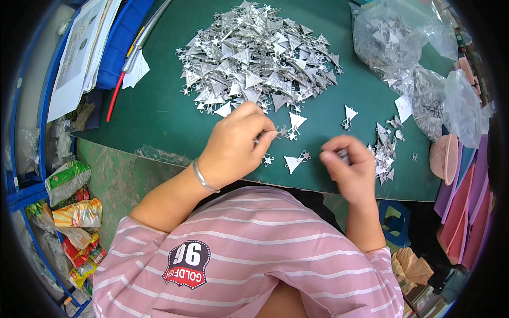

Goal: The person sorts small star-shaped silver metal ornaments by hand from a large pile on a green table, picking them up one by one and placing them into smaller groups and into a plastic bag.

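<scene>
My left hand (236, 140), wearing a silver metal bangle (204, 177) at the wrist, reaches over a dark green tabletop (159, 119). Its thumb and forefinger are drawn narrowly together, the tips pointing right. A small silver metal star-shaped piece (282, 131) lies right at those tips; I cannot tell whether they grip it or only touch it. Just to its right is a flat silver metal triangle with a looped end (297, 121), its broad part pointing away from me.

My right hand (355, 169) is half curled, well apart from the left, with small grey metal bits (343, 155) held inside the bent fingers; their shape is mostly hidden. Between my hands, near the table's near edge, lies a second silver triangle (291, 164). A small silver hooked piece (268, 159) sits just below my left thumb. Beyond my right hand, on the far side, is a third silver triangle (350, 114).

Far from me, past my left fingers, rises a large heap of silver metal triangles (254, 63). To the right of my right hand is a smaller, loose silver cluster (384, 151), and farther off stand clear plastic bags of silver parts (389, 45).
</scene>
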Action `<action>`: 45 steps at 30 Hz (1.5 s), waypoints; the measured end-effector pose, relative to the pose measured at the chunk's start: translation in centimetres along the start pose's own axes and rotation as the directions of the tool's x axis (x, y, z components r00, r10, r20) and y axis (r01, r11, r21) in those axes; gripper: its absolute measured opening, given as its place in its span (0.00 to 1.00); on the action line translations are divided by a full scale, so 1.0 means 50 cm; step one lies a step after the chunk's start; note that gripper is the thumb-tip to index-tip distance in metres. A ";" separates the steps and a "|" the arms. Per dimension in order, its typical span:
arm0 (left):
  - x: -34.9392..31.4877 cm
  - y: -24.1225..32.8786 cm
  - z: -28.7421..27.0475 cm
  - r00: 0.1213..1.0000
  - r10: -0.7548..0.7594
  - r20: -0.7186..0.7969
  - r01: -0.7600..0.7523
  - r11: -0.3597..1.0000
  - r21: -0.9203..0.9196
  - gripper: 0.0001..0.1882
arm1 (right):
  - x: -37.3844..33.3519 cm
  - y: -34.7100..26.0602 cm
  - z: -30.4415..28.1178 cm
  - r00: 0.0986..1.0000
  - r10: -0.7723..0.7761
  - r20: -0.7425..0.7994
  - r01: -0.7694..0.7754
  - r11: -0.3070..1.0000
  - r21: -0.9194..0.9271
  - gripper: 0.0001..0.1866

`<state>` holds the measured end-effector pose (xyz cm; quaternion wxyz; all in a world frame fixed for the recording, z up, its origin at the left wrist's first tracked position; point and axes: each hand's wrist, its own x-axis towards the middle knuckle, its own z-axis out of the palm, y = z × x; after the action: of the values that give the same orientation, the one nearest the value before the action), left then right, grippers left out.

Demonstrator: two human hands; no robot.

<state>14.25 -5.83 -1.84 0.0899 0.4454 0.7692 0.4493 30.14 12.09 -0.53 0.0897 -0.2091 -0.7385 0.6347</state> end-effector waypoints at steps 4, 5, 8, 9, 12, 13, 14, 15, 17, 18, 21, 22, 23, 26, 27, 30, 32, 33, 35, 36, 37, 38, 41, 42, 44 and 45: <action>-0.005 -0.002 -0.029 0.985 -0.155 0.073 0.169 0.809 -0.563 0.04 | 0.006 -0.013 0.039 0.927 -0.289 0.238 0.373 0.767 -0.522 0.05; -0.012 -0.008 -0.041 0.959 -0.217 0.181 0.276 0.587 -0.761 0.07 | 0.007 -0.012 0.042 0.915 -0.315 0.253 0.404 0.734 -0.545 0.05; -0.016 -0.023 -0.046 0.946 -0.211 0.245 0.263 0.061 -0.963 0.11 | 0.012 -0.013 0.043 0.884 -0.363 0.296 0.467 0.647 -0.603 0.05; -0.018 -0.021 -0.051 0.944 -0.225 0.240 0.233 -0.058 -0.971 0.11 | 0.014 -0.013 0.042 0.881 -0.361 0.306 0.473 0.629 -0.617 0.05; -0.029 -0.049 -0.061 0.945 -0.157 0.288 0.236 -0.283 -0.930 0.13 | 0.021 -0.016 0.037 0.904 -0.315 0.289 0.427 0.698 -0.575 0.05; -0.033 -0.048 -0.064 0.922 -0.230 0.312 0.236 -0.303 -0.923 0.14 | 0.024 -0.014 0.034 0.916 -0.307 0.257 0.399 0.758 -0.516 0.05; -0.034 -0.048 -0.065 0.922 -0.223 0.316 0.225 -0.356 -0.907 0.13 | 0.025 -0.013 0.033 0.928 -0.294 0.229 0.369 0.811 -0.454 0.05; -0.032 -0.047 -0.066 0.922 -0.215 0.321 0.215 -0.407 -0.888 0.13 | 0.024 -0.019 0.032 0.939 -0.286 0.193 0.345 0.804 -0.485 0.04; -0.026 -0.045 -0.072 0.910 -0.236 0.340 0.245 -0.353 -0.903 0.08 | 0.023 -0.013 0.032 0.943 -0.286 0.168 0.329 0.749 -0.575 0.05; -0.028 -0.049 -0.071 0.922 -0.202 0.332 0.253 -0.338 -0.907 0.08 | 0.022 -0.010 0.031 0.946 -0.286 0.155 0.318 0.718 -0.619 0.05; -0.033 -0.056 -0.058 0.952 -0.131 0.276 0.228 -0.297 -0.927 0.07 | 0.026 -0.015 0.020 0.960 -0.231 0.161 0.281 0.802 -0.527 0.05; -0.032 -0.050 -0.058 0.954 -0.125 0.274 0.237 -0.248 -0.939 0.08 | 0.024 -0.014 0.017 0.979 -0.187 0.080 0.203 0.854 -0.480 0.05; -0.025 -0.041 -0.063 0.956 -0.113 0.270 0.245 -0.196 -0.949 0.08 | 0.024 -0.016 0.012 0.990 -0.142 -0.002 0.128 0.896 -0.426 0.05; -0.021 -0.043 -0.058 0.972 -0.061 0.229 0.218 -0.146 -0.965 0.10 | 0.021 -0.011 -0.029 0.976 0.216 -0.043 -0.181 0.898 0.400 0.03; -0.022 -0.047 -0.059 0.973 -0.045 0.228 0.221 -0.125 -0.967 0.10 | 0.025 -0.008 -0.035 0.983 0.172 -0.063 -0.097 0.780 0.619 0.04; -0.023 -0.034 -0.064 0.968 -0.114 0.222 0.205 -0.142 -0.968 0.13 | 0.036 0.013 -0.055 0.984 0.177 -0.010 -0.045 0.302 0.952 0.09; -0.017 -0.024 -0.069 0.964 -0.144 0.224 0.193 -0.200 -0.961 0.12 | 0.039 -0.002 -0.051 0.945 0.326 0.021 -0.044 0.064 0.997 0.11; -0.019 -0.042 -0.059 0.987 -0.041 0.155 0.143 -0.207 -0.968 0.13 | 0.040 -0.005 -0.054 0.941 0.339 0.021 -0.020 -0.008 1.000 0.12; -0.026 -0.064 -0.053 0.990 0.014 0.144 0.144 -0.172 -0.975 0.13 | 0.037 -0.045 -0.023 0.874 0.473 -0.112 0.037 0.166 0.985 0.12; -0.023 -0.063 -0.054 0.989 0.042 0.139 0.144 -0.151 -0.978 0.13 | 0.033 -0.057 -0.012 0.831 0.526 -0.183 0.055 0.251 0.966 0.12; -0.026 -0.047 -0.062 0.979 -0.036 0.201 0.197 -0.093 -0.976 0.08 | 0.016 0.005 -0.033 0.952 0.306 0.022 -0.160 0.433 0.887 0.10; -0.025 -0.034 -0.067 0.961 -0.098 0.259 0.267 0.079 -0.960 0.07 | 0.008 -0.002 -0.022 0.950 0.292 0.113 -0.243 0.462 0.853 0.06; -0.017 0.002 -0.085 0.878 -0.316 0.359 0.478 0.555 -0.681 0.06 | 0.003 -0.006 -0.008 0.999 0.039 0.031 -0.045 0.969 0.242 0.04; -0.020 -0.007 -0.072 0.978 -0.086 0.188 0.167 0.866 -0.472 0.06 | 0.007 -0.006 0.009 0.975 -0.222 0.009 0.220 0.956 -0.194 0.04; -0.020 0.001 -0.068 0.974 -0.037 0.222 0.082 0.976 -0.200 0.05 | 0.011 -0.026 0.020 0.951 -0.286 0.116 0.307 0.836 -0.454 0.05; -0.020 0.014 -0.068 0.964 -0.070 0.255 0.104 0.987 -0.121 0.05 | 0.010 -0.024 0.026 0.951 -0.283 0.125 0.305 0.790 -0.532 0.05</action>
<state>13.43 -8.52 0.38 0.2354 0.4572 0.7387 0.4357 28.94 10.99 0.32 0.1097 -0.0961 -0.9133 0.3802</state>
